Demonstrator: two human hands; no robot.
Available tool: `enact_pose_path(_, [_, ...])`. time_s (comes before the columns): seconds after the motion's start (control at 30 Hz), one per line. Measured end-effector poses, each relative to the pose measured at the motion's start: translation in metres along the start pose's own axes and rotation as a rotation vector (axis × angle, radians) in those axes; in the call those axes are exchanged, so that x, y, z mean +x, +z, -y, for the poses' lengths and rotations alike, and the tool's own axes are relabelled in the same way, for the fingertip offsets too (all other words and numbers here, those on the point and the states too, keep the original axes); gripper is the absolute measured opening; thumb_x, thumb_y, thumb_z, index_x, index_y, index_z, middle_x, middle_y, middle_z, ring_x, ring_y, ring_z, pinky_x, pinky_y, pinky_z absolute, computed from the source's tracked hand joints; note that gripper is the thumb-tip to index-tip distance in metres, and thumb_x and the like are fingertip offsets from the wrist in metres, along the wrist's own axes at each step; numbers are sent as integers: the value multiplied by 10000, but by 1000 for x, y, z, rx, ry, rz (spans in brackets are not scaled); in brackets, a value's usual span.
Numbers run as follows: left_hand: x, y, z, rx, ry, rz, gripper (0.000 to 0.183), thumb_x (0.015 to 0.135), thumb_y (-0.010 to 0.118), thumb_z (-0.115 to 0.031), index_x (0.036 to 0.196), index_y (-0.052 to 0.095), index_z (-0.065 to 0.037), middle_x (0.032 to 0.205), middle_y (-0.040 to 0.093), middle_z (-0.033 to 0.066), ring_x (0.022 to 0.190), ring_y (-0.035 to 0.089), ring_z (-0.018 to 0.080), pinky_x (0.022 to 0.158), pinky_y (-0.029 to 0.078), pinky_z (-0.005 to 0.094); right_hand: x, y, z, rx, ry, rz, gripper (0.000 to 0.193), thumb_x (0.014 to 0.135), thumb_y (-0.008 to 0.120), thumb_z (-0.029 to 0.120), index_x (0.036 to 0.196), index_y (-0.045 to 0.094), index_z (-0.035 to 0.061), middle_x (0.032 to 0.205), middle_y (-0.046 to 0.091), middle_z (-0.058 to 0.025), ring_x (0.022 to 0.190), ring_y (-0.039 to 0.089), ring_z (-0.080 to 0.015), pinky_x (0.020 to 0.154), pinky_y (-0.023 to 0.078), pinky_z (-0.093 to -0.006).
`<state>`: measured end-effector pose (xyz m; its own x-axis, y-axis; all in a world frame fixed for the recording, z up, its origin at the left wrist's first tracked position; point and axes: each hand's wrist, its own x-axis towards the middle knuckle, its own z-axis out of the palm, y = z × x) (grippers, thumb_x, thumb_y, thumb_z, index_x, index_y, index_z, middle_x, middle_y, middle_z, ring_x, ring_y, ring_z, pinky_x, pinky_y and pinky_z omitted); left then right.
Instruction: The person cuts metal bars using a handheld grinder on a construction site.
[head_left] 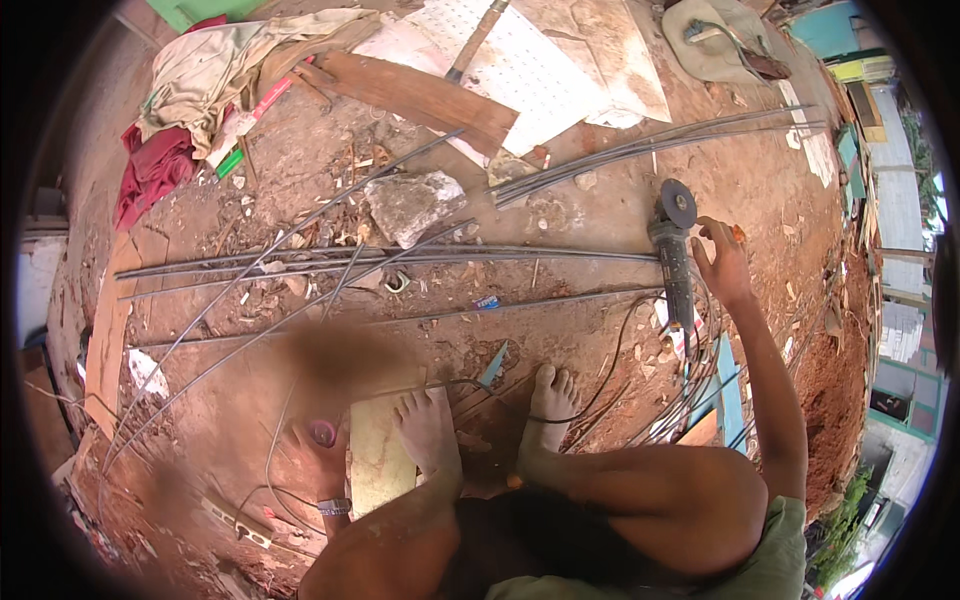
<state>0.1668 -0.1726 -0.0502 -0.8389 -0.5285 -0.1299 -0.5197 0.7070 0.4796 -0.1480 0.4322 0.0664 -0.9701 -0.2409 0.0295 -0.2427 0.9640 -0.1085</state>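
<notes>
An angle grinder (672, 265) with a dark disc at its far end lies on the dirt, right of the middle. Just to its right is my right hand (722, 262), thumb and fingers apart and bent. A small orange thing (738, 234) shows by its knuckles; whether it touches the fingers I cannot tell. My left hand (312, 450) is low by my left foot, a banded wrist below it. A round pink-rimmed thing (322, 433) appears at that hand. A brown blur hides much of the area, so its fingers are unclear.
Long thin metal rods (400, 258) cross the ground, beside a rough stone block (415, 205). A black cord (610, 385) runs past my right foot. Farther off are a wooden plank (420, 95), white sheets (540, 75) and heaped cloth (230, 70). Blue strips (728, 390) lie at right.
</notes>
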Motion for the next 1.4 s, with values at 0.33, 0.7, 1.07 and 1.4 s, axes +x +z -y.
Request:
enact_pose_path(0.33, [-10,17,-108,203,265,152,519,834,641,-156,1317,479,-58,1263,482,228,1201,484,419,1029,405,526,-128,50,-1,170,512,-51,474,915,658,225,1327,496,55,1091,651,-164,977,643,-299,851,509,-412])
enact_pose_path(0.7, [-22,57,-187,534,342,286,382,857,641,-220,1198,539,-78,1123,587,156,1049,595,345,962,460,508,-133,87,-17,248,578,104,662,906,695,314,1419,417,1,1214,607,-267,1081,622,-393,938,476,-453])
enact_pose_path(1.07, [-23,-18,9,5,-271,44,852,723,807,-252,1417,339,-92,1312,419,208,1166,531,418,908,514,486,-122,115,-61,234,523,273,719,904,682,411,1405,420,-33,1221,612,-269,1066,630,-390,898,503,-478])
enact_pose_path(1.4, [-72,-52,46,-10,-291,-50,603,928,640,-397,1369,409,-58,1257,485,210,1118,567,409,876,511,485,-113,124,-70,65,361,143,763,803,802,434,1260,506,-100,1078,656,-275,933,668,-406,805,566,-467])
